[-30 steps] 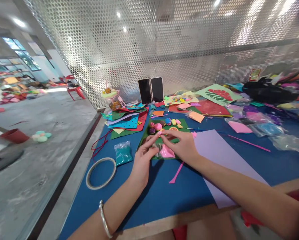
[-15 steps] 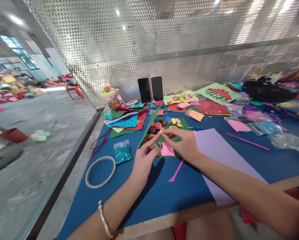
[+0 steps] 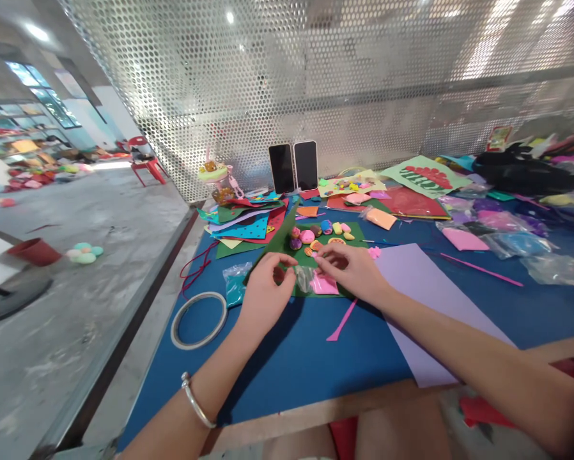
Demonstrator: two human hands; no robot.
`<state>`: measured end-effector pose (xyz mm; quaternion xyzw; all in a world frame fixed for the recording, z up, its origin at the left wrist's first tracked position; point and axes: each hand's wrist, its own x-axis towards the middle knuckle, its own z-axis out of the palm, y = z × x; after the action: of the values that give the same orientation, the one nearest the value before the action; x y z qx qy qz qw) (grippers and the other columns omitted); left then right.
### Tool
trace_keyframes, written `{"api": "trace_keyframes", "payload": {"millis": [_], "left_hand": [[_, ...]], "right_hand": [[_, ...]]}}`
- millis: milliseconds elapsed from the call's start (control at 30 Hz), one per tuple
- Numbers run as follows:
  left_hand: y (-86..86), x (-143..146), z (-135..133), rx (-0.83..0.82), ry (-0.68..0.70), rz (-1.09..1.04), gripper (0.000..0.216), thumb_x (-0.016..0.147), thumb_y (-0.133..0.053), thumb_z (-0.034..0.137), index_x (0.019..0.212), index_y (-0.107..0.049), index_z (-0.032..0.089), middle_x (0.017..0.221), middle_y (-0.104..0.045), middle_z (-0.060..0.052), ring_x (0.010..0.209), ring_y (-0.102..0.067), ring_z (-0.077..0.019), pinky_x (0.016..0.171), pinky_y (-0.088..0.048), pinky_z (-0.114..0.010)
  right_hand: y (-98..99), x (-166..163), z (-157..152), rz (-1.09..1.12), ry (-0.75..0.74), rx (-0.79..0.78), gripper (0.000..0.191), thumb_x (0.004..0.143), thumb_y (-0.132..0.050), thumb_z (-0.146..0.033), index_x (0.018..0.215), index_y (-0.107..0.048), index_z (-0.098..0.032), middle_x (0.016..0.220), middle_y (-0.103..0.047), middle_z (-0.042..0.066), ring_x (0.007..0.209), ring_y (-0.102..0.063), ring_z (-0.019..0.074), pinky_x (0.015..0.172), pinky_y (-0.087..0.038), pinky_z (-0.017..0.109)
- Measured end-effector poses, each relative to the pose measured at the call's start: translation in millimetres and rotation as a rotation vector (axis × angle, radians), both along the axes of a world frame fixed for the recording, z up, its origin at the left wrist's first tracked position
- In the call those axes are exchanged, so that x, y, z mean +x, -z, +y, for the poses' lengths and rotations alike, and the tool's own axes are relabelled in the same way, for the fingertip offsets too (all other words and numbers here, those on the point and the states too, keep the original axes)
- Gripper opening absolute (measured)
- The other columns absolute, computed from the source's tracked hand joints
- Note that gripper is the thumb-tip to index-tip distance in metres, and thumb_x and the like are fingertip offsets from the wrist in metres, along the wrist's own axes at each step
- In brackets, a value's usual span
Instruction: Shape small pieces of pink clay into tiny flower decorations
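Blue table first, w/ a green sheet lying mid-table, its long axis running away from me, left edge lifted. Both hands meet over its near end: left hand curled, fingertips pinching a small clear bag, right hand just beside, fingers closed on the pink clay pack at the bag's right. I read the bag as lying between the hands, touching both, left nearer; clay bits just beyond, pink tool under right wrist.
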<state>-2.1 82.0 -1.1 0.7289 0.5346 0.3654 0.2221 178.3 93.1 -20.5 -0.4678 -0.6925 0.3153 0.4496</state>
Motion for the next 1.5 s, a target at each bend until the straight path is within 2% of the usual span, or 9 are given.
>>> {"api": "trace_keyframes", "payload": {"millis": [133, 300, 500, 767, 1033, 1267, 1500], "left_hand": [[6.0, -2, 4, -0.012, 0.037, 0.125, 0.011, 0.075, -0.057, 0.018, 0.070, -0.067, 0.018, 0.081, -0.056, -0.002, 0.073, -0.056, -0.0161, 0.073, -0.046, -0.031], [13.8, -1, 9, -0.022, 0.076, 0.224, 0.011, 0.071, -0.068, 0.025, 0.079, -0.075, 0.026, 0.094, -0.060, -0.002, 0.093, -0.054, -0.0220, 0.088, -0.041, -0.038], [12.3, 2, 8, 0.001, 0.019, 0.280, 0.008, 0.072, -0.068, 0.024, 0.074, -0.075, 0.027, 0.098, -0.062, -0.003, 0.097, -0.048, -0.0257, 0.087, -0.037, -0.044], [14.2, 4, 8, -0.032, 0.018, 0.273, 0.007, 0.066, -0.072, 0.023, 0.071, -0.075, 0.026, 0.084, -0.056, -0.002, 0.087, -0.050, -0.0225, 0.084, -0.039, -0.039], [19.4, 10, 7, -0.026, 0.001, 0.236, 0.009, 0.071, -0.065, 0.017, 0.071, -0.074, 0.020, 0.079, -0.048, -0.001, 0.078, -0.052, -0.0169, 0.077, -0.042, -0.032], [18.6, 10, 6, 0.009, 0.018, 0.254, 0.009, 0.073, -0.063, 0.018, 0.071, -0.072, 0.020, 0.083, -0.049, -0.003, 0.087, -0.047, -0.0218, 0.082, -0.039, -0.037], [12.7, 5, 6, 0.058, 0.018, 0.213, 0.009, 0.072, -0.066, 0.017, 0.065, -0.070, 0.020, 0.081, -0.043, -0.002, 0.085, -0.044, -0.0207, 0.081, -0.040, -0.036]], "right_hand": [[2.9, -1, 1, 0.009, -0.016, -0.027, 0.005, 0.082, -0.055, -0.026, 0.080, -0.056, -0.021, 0.068, -0.069, 0.003, 0.063, -0.071, 0.0201, 0.061, -0.056, 0.029], [4.3, -1, 2, 0.031, -0.026, -0.044, 0.006, 0.083, -0.054, -0.026, 0.081, -0.054, -0.021, 0.068, -0.069, 0.003, 0.066, -0.071, 0.0200, 0.062, -0.056, 0.029], [4.2, -4, 2, 0.063, -0.071, -0.052, 0.008, 0.083, -0.053, -0.028, 0.079, -0.054, -0.021, 0.065, -0.069, 0.001, 0.065, -0.072, 0.0187, 0.062, -0.057, 0.028], [6.7, -4, 2, 0.089, -0.094, -0.069, 0.007, 0.083, -0.055, -0.027, 0.079, -0.053, -0.021, 0.064, -0.069, 0.000, 0.064, -0.072, 0.0182, 0.061, -0.057, 0.027], [7.2, -3, 2, 0.105, -0.097, -0.099, 0.009, 0.083, -0.056, -0.027, 0.077, -0.053, -0.020, 0.068, -0.068, 0.001, 0.066, -0.072, 0.0180, 0.062, -0.057, 0.026], [7.6, -2, 3, 0.095, -0.097, -0.097, 0.011, 0.083, -0.057, -0.029, 0.078, -0.055, -0.020, 0.069, -0.069, 0.001, 0.067, -0.072, 0.0185, 0.061, -0.057, 0.026], [10.0, -1, 4, 0.086, -0.091, -0.088, 0.011, 0.083, -0.056, -0.030, 0.077, -0.055, -0.021, 0.069, -0.070, 0.001, 0.065, -0.072, 0.0191, 0.057, -0.057, 0.026]]}}
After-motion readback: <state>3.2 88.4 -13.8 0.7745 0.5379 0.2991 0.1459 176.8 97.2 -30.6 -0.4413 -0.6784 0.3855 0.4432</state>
